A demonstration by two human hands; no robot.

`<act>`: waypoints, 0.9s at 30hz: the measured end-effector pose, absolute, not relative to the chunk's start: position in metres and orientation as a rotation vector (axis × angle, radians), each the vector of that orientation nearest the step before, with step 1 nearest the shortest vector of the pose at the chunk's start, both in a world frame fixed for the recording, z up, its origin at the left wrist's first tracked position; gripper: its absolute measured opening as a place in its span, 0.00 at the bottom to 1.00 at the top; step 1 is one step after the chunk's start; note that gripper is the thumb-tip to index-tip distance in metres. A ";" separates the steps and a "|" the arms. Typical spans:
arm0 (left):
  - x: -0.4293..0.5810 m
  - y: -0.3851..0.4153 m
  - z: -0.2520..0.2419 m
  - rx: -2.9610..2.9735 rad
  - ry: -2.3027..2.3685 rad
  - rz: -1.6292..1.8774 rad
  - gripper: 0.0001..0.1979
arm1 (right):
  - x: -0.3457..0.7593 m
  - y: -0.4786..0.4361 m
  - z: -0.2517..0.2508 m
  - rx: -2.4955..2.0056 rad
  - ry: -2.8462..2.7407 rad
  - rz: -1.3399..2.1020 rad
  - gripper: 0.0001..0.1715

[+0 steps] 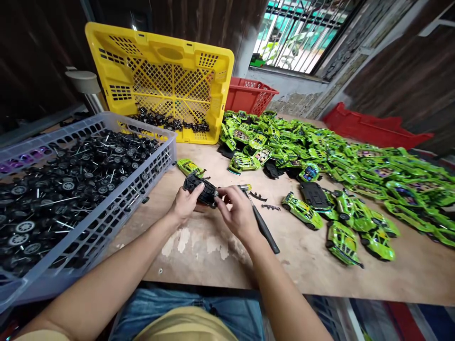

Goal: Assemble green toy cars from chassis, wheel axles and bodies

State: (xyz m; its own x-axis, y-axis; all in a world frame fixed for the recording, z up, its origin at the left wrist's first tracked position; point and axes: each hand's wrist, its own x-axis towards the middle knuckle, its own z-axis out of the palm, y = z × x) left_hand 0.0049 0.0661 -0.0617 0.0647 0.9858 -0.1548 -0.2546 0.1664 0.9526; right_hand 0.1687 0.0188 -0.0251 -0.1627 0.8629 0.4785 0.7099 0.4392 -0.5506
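Observation:
My left hand (185, 203) is closed round one end of a black toy car chassis (202, 190), its thumb lying on top. At the other end of that chassis, the fingers of my right hand (236, 210) pinch near a wheel. The fingers partly hide that end. Beside my right hand lies a hammer (265, 229) with a black handle, its head partly behind the hand. Two thin black plastic strips, one of them a small toothed piece (270, 207), rest right of the hammer head. Just beyond the chassis sits a green toy car (191, 167).
On the left, a translucent crate (152, 177) holds many black wheels on metal axles. A yellow basket (159, 52) stands tipped on its side behind, with black parts inside. Green car bodies (284, 142) are heaped at the back right. Several green toy cars (304, 211) lie nearer.

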 end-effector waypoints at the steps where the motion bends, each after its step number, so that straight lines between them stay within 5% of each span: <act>1: 0.005 0.066 -0.063 0.927 1.060 1.195 0.21 | 0.165 0.021 -0.028 -1.311 -1.971 0.237 0.08; 27: 0.000 0.070 -0.071 1.259 1.221 1.376 0.18 | 0.160 0.026 -0.045 -1.349 -2.021 -0.015 0.08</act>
